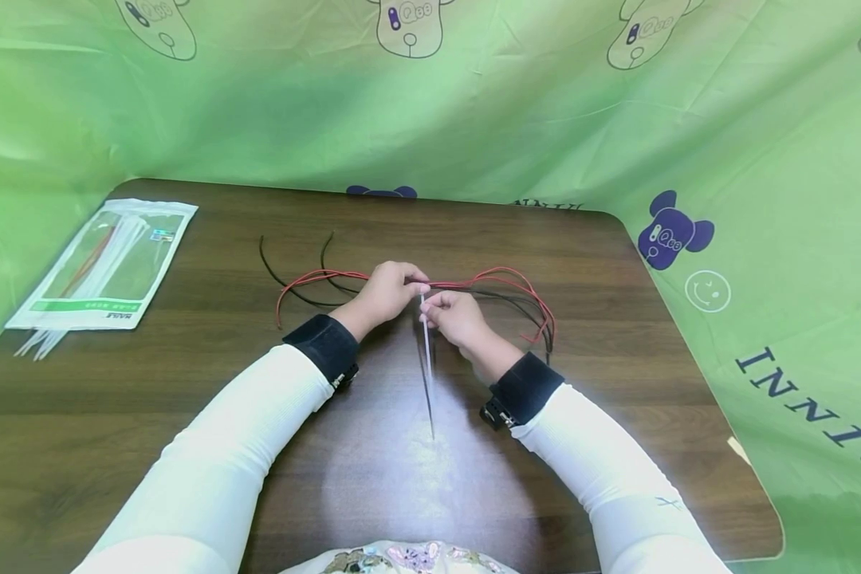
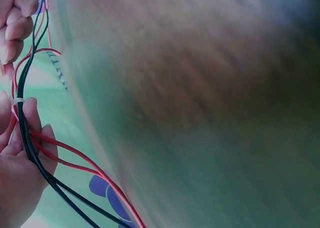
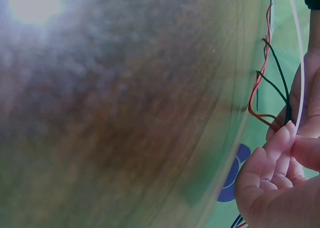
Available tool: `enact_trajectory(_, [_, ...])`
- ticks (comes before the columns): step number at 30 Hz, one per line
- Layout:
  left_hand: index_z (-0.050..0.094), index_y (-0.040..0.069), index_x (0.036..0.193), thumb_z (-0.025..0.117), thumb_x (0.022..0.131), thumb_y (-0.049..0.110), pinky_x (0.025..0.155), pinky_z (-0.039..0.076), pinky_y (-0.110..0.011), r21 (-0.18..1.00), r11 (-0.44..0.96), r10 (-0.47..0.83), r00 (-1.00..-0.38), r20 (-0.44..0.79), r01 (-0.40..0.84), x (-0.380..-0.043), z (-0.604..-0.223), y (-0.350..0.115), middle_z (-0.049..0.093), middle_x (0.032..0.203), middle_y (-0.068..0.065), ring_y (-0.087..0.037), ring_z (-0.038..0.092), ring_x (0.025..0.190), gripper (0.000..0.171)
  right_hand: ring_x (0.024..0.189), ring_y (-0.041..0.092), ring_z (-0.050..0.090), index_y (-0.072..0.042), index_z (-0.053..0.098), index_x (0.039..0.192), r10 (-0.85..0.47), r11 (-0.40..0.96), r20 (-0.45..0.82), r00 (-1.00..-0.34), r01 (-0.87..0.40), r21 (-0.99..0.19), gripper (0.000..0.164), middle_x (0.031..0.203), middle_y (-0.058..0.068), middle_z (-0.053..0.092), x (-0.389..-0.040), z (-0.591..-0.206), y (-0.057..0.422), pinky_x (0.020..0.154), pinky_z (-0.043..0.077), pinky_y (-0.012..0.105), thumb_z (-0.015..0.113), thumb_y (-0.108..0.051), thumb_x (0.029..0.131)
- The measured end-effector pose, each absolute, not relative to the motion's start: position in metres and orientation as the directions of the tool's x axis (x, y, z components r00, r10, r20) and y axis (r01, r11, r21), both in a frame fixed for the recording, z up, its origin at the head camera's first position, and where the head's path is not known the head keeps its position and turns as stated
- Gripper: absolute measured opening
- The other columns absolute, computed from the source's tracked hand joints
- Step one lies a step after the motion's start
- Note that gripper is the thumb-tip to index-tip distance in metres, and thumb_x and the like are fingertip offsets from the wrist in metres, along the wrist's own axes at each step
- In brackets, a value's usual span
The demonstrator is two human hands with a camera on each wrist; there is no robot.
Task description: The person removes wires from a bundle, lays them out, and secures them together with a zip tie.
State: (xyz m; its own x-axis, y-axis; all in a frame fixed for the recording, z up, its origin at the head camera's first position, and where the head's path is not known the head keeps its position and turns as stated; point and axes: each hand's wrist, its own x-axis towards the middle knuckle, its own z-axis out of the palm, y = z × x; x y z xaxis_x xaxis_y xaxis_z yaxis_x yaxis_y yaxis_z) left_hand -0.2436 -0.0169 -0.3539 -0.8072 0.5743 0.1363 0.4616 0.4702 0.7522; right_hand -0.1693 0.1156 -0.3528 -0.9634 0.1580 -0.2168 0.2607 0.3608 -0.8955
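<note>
A bundle of red and black wires (image 1: 455,285) lies across the table, its loose ends spreading to both sides. My left hand (image 1: 389,291) grips the bundle near its middle, thumb and fingers around the wires. A white cable tie (image 1: 427,351) loops around the wires beside that thumb; the loop (image 2: 17,101) shows in the left wrist view. From there its long tail points toward my body. My right hand (image 1: 458,316) pinches the tie close to the bundle, between thumb and forefinger, as the right wrist view also shows.
On the left of the brown table (image 1: 186,446) lies a clear-fronted bag (image 1: 159,255) of white cable ties, several tie ends (image 1: 46,343) poking out of its near edge. Green printed cloth (image 1: 258,96) hangs behind and beside the table.
</note>
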Motion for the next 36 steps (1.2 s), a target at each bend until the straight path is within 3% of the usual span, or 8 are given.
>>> enact_trajectory(12, [0.073, 0.001, 0.094, 0.066, 0.091, 0.011, 0.084, 0.048, -0.035, 0.773, 0.495, 0.530, -0.843, 0.092, 0.396, -0.2444, -0.3525, -0.0170, 0.071, 0.095, -0.011, -0.023, 0.062, 0.093, 0.012, 0.068, 0.011, 0.061, 0.006, 0.067, 0.096, 0.128, 0.388, -0.230, -0.965, 0.262, -0.884, 0.010, 0.087, 0.016, 0.071, -0.1629, -0.3517, 0.1138, 0.076, 0.054, 0.029, 0.060, 0.000, 0.090])
enact_trajectory(29, [0.073, 0.002, 0.086, 0.069, 0.089, 0.010, 0.078, 0.046, -0.034, 0.737, 0.537, 0.487, -0.864, 0.126, 0.410, -0.2405, -0.3520, -0.0123, 0.072, 0.085, -0.009, -0.022, 0.061, 0.083, 0.009, 0.066, 0.011, 0.059, 0.008, 0.066, 0.094, 0.079, 0.446, -0.222, -0.972, 0.234, -0.864, 0.010, 0.083, 0.017, 0.070, -0.1617, -0.3523, 0.1157, 0.076, 0.054, 0.033, 0.060, 0.001, 0.091])
enact_trajectory(36, [0.072, 0.002, 0.085, 0.068, 0.089, 0.009, 0.081, 0.047, -0.035, 0.725, 0.551, 0.496, -0.861, 0.113, 0.412, -0.2388, -0.3531, -0.0108, 0.072, 0.086, -0.010, -0.024, 0.062, 0.086, 0.008, 0.062, 0.009, 0.057, 0.009, 0.067, 0.091, 0.064, 0.471, -0.203, -0.977, 0.209, -0.857, 0.010, 0.079, 0.016, 0.070, -0.1611, -0.3546, 0.1162, 0.066, 0.050, 0.024, 0.060, 0.002, 0.090])
